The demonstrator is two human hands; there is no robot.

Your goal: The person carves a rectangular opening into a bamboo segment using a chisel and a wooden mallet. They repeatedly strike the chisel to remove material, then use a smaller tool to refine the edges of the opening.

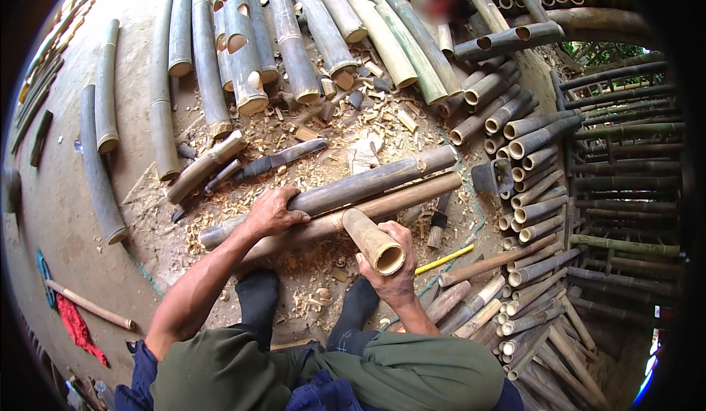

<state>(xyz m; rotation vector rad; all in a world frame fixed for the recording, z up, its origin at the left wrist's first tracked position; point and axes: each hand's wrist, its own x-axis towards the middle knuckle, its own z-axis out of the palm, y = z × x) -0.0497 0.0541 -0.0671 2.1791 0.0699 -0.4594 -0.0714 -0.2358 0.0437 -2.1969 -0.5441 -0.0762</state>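
Two long bamboo poles lie side by side across the ground before me, a dark grey pole (368, 183) and a browner pole (412, 195) on its near side. My left hand (273, 212) is closed over the dark pole, its fingertips reaching toward the brown one. In my right hand (393, 282) is a short pale bamboo tube (364, 236), gripped near its open end. That hollow end tilts up toward me, while the tube's far end meets the brown pole near its middle. The contact itself is partly hidden by the tube.
Wood chips (309, 302) litter the ground around my feet. Beyond the poles lies a knife (283, 161) with a dark handle. Long bamboo poles (290, 50) fill the far side, some with cut holes. Stacked bamboo pieces (540, 227) and a bamboo frame (625, 183) stand right. A yellow stick (444, 259) lies near my right hand.
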